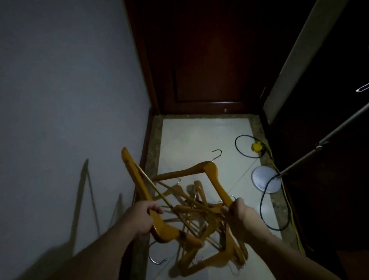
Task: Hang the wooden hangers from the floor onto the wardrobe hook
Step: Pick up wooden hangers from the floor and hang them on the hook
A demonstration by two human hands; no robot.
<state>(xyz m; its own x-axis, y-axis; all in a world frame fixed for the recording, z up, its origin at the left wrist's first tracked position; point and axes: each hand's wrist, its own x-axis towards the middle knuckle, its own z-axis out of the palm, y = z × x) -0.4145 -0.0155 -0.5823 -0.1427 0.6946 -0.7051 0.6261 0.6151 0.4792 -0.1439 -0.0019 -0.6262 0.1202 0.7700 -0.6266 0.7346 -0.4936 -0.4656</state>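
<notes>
My left hand point(143, 219) grips a wooden hanger point(137, 179) by its arm; the hanger's far end points up along the wall. My right hand point(239, 213) grips the arm of a second wooden hanger point(211, 172), whose metal hook point(217, 154) points toward the door. Both are lifted above a tangled pile of several wooden hangers point(203, 233) on the pale floor. A loose metal hook point(157, 259) sticks out of the pile near me. No wardrobe hook is visible.
A grey wall point(63, 102) runs along the left. A dark wooden door point(204, 65) closes the far end. At right stand dark wardrobe panels point(325, 135), a slanted pole point(326, 143), black cable point(265, 200), a yellow cable point(286, 199) and a round white disc point(266, 180).
</notes>
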